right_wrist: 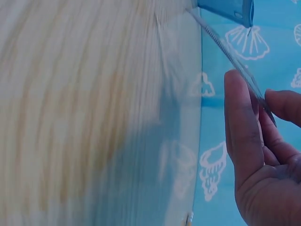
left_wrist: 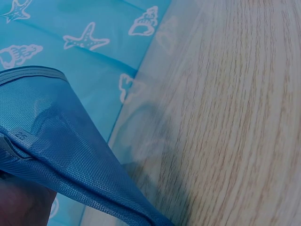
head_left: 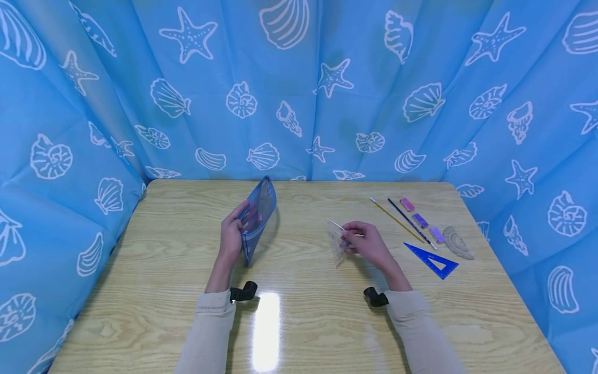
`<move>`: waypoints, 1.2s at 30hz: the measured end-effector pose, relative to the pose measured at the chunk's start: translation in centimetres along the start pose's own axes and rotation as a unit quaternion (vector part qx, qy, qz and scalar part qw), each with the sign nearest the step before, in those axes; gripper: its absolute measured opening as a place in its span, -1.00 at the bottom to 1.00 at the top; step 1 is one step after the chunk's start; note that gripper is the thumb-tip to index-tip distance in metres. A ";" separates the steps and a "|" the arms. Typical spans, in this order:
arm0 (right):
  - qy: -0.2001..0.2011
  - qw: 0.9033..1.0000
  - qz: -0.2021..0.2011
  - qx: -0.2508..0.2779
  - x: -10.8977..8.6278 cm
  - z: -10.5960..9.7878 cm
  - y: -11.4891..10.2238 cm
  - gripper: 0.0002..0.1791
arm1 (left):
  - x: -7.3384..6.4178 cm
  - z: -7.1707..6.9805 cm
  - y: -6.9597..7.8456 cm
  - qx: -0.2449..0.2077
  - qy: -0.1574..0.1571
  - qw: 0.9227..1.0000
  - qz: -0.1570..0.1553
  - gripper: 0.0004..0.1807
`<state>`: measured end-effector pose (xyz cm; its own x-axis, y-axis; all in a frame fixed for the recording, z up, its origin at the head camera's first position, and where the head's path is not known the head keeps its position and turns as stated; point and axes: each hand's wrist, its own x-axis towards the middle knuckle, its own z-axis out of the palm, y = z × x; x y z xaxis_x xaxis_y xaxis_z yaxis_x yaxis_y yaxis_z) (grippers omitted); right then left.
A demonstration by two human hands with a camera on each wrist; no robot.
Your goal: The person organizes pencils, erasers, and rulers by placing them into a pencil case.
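My left hand [head_left: 232, 236] grips a blue mesh zipper pouch [head_left: 262, 208] by its near side, the thumb outside and some fingers showing through the mesh. The pouch is held up above the table with its mouth spread apart. In the left wrist view the mesh pouch [left_wrist: 70, 136] fills the lower left, and only part of the hand [left_wrist: 23, 202] shows. My right hand [head_left: 369, 241] pinches a clear, thin set square [head_left: 337, 244] between thumb and fingers. Seen nearly edge-on in the right wrist view, this set square [right_wrist: 225, 54] shows fine markings along its edge.
On the table's right lie a yellow pencil [head_left: 397, 220], a dark patterned pencil [head_left: 412, 223], a pink eraser [head_left: 407, 204], two purple erasers [head_left: 420, 221], a clear protractor [head_left: 457, 243] and a blue set square [head_left: 430, 259]. A blue shell-patterned curtain [head_left: 289, 130] borders the wooden table [head_left: 308, 311].
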<state>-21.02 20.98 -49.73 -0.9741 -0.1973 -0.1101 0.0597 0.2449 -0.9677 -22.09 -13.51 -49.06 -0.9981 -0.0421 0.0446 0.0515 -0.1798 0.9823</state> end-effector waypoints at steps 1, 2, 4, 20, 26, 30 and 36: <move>0.000 1.000 -0.001 0.003 0.0 0.2 0.0 -0.67 | 0.0 0.0 0.0 -0.001 0.001 1.000 0.000 -0.25; 0.001 1.000 0.000 0.009 0.1 0.4 -0.1 -0.67 | 0.0 0.0 0.1 -0.006 0.001 1.000 0.001 -0.25; 0.003 1.000 0.001 0.021 0.3 0.9 -0.1 -0.67 | 0.0 0.1 0.1 -0.011 0.002 1.000 0.000 -0.26; 0.002 0.999 0.000 0.042 1.3 3.5 0.1 -0.66 | -0.2 0.1 0.1 -0.005 -0.001 1.000 0.011 -0.25; 0.003 0.999 -0.004 0.047 1.4 4.2 -0.4 -0.68 | -0.2 0.1 0.0 0.008 -0.003 1.000 0.012 -0.25; -0.001 0.999 -0.009 0.053 1.6 4.6 -0.8 -0.66 | -0.3 0.1 0.0 0.015 -0.004 1.000 0.011 -0.25; -0.009 0.998 -0.018 0.058 2.0 5.2 -1.6 -0.65 | -0.3 0.2 0.0 0.005 -0.004 1.000 0.013 -0.24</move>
<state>-21.93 15.25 -49.56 -0.9723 -0.2209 -0.0768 0.0499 0.1249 -0.9909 -21.81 -13.33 -49.01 -0.9967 -0.0388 0.0711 0.0767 -0.1698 0.9825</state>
